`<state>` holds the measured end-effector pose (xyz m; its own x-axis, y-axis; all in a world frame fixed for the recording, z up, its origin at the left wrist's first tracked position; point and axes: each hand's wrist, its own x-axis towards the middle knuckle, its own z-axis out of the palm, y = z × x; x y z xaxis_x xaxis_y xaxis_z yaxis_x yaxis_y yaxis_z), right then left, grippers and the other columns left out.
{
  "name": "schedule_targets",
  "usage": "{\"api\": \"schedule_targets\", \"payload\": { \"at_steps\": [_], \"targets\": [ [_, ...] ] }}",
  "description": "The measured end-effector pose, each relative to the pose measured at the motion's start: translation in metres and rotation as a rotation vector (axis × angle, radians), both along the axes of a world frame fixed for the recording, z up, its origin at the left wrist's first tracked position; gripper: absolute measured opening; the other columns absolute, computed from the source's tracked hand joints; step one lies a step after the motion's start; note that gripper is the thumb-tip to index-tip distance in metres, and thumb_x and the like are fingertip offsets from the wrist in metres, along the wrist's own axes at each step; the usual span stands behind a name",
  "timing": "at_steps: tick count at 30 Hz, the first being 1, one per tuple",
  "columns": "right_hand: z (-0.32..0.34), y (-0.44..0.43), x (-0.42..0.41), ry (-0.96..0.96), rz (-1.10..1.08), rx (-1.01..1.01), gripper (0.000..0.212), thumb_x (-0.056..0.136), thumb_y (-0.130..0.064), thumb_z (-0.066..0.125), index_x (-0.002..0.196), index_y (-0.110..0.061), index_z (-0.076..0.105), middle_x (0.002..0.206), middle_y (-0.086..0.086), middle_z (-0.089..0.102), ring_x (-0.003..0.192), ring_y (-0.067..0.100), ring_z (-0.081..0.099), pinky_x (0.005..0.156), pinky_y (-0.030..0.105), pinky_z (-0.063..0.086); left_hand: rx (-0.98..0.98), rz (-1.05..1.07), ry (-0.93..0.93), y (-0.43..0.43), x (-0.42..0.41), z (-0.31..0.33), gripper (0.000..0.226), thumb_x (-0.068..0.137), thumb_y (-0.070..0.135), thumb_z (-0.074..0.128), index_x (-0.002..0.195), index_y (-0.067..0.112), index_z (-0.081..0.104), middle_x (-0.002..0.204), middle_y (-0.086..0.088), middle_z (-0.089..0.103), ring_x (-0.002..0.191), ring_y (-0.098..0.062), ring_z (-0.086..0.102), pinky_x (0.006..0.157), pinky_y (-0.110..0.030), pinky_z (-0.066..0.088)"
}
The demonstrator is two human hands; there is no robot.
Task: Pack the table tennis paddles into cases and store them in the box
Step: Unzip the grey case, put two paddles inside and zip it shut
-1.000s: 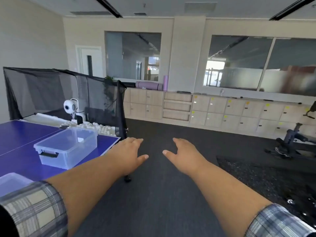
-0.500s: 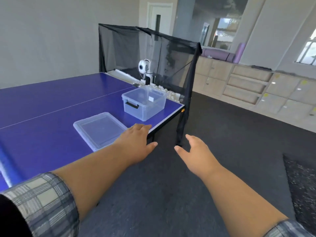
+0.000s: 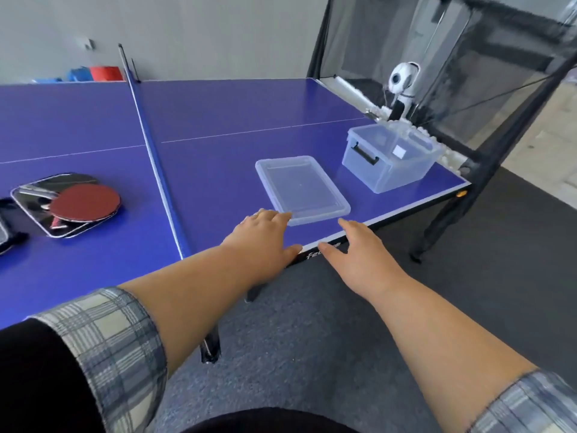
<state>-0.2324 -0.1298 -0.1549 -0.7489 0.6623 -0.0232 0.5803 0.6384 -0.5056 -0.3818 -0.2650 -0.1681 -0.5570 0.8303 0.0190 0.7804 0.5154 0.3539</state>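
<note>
A red-faced paddle (image 3: 85,202) lies on an open black case (image 3: 40,195) with a silver rim, left of the net on the blue table (image 3: 237,120). Part of another dark case (image 3: 6,232) shows at the far left edge. The clear plastic box (image 3: 388,157) stands open near the table's right corner, and its clear lid (image 3: 301,189) lies flat beside it. My left hand (image 3: 265,235) hovers open over the table edge, its fingertips at the lid's near corner. My right hand (image 3: 359,248) is open beside it at the table edge, holding nothing.
The net (image 3: 153,151) crosses the table between the paddles and the box. A black ball-catching net frame (image 3: 468,89) with a white ball machine (image 3: 401,81) and white balls stands at the right end. Dark carpet (image 3: 343,323) lies below.
The view has swung left and down from the room to the table. The lid, net and paddles have come into sight. Both hands stay open and stretched forward.
</note>
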Motion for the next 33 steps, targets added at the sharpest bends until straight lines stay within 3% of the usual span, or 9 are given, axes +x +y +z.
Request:
{"api": "schedule_targets", "payload": {
  "at_steps": [11, 18, 33],
  "targets": [
    [-0.030, -0.039, -0.111, -0.074, 0.436, -0.076, 0.080, 0.095, -0.061, 0.051, 0.159, -0.023, 0.022, 0.166, -0.003, 0.019, 0.154, 0.018, 0.009, 0.119, 0.042, 0.021, -0.078, 0.513, 0.014, -0.114, -0.043, -0.022, 0.073, 0.093, 0.055, 0.051, 0.153, 0.023, 0.024, 0.159, -0.001, 0.028, 0.150, -0.024, 0.010, 0.118, -0.041, 0.014],
    [-0.043, -0.116, -0.164, -0.125, 0.634, -0.074, 0.080, 0.095, -0.058, 0.053, 0.159, -0.022, 0.022, 0.167, 0.001, 0.017, 0.154, 0.021, 0.008, 0.121, 0.042, 0.019, -0.101, 0.743, -0.064, -0.209, -0.051, -0.040, 0.075, 0.093, 0.055, 0.051, 0.154, 0.024, 0.021, 0.158, 0.002, 0.028, 0.150, -0.022, 0.010, 0.118, -0.040, 0.016],
    [-0.056, -0.359, -0.308, -0.231, 0.699, 0.087, 0.083, 0.092, -0.062, 0.053, 0.159, -0.022, 0.023, 0.167, 0.004, 0.018, 0.153, 0.022, 0.011, 0.120, 0.044, 0.024, -0.118, 0.821, -0.057, -0.474, -0.172, -0.053, 0.079, 0.092, 0.058, 0.050, 0.155, 0.022, 0.019, 0.158, 0.000, 0.028, 0.148, -0.023, 0.017, 0.117, -0.040, 0.020]
  ]
}}
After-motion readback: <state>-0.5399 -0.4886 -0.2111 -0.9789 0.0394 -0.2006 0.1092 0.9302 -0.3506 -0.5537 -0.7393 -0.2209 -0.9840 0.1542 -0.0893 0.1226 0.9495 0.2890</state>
